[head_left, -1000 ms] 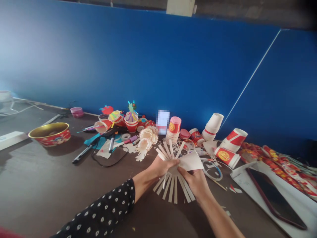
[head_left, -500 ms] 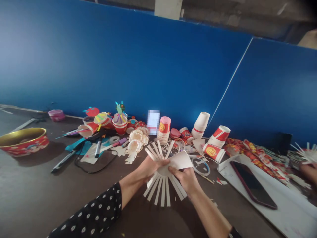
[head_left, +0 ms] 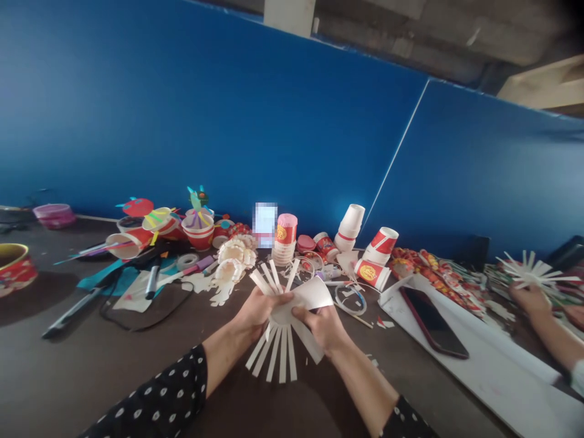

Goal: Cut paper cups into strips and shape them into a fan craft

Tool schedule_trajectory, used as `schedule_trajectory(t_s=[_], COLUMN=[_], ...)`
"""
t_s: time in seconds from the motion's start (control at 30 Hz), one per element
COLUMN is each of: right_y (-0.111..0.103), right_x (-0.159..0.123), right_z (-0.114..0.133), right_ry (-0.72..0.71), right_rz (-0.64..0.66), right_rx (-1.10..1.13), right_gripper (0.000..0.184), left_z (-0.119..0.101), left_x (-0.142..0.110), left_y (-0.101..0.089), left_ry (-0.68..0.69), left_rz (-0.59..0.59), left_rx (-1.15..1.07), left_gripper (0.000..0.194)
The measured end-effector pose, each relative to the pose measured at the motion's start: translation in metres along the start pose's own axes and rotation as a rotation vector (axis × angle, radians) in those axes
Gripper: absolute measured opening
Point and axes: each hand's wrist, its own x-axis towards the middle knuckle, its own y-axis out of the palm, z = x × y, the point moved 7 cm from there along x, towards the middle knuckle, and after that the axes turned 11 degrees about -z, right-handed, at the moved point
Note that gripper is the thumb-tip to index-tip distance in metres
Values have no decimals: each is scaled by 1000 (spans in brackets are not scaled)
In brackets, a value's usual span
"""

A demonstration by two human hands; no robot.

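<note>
a person's left hand (head_left: 260, 311) and right hand (head_left: 325, 326) hold cut white paper (head_left: 281, 315) over a dark counter (head_left: 50, 383), both grips clasped on it: the left near its fanned strips, the right on its broad flap. behind, round yellow emblems mark a tipped red cup (head_left: 373, 275) and a pink-topped stack of cups (head_left: 286, 230), any lettering too small to read. a screen (head_left: 265, 224) is pixelated; a dark phone (head_left: 434, 323) lies on a white board (head_left: 497, 389), showing no readable brand.

a head-worn camera looks forward and down across the table (head_left: 41, 383) toward a blue wall (head_left: 255, 134).
</note>
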Motion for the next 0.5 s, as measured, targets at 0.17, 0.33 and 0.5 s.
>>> schedule_trajectory(t_s=[0.17, 0.33, 0.5], right_y=[-3, -4, 1], right_x=[0, 1, -1], right_z=[6, 7, 7], right_ry=[-47, -71, -69], right_rz=[-33, -36, 12], right_rx=[-25, -43, -40], right_gripper=[26, 24, 30], left_z=[-6, -5, -8], left_x=[1, -1, 0], left_y=[-2, 3, -3], left_ry=[57, 37, 64], left_rz=[8, 137, 71], left_rx=[-2, 58, 60], left_gripper=[35, 34, 40])
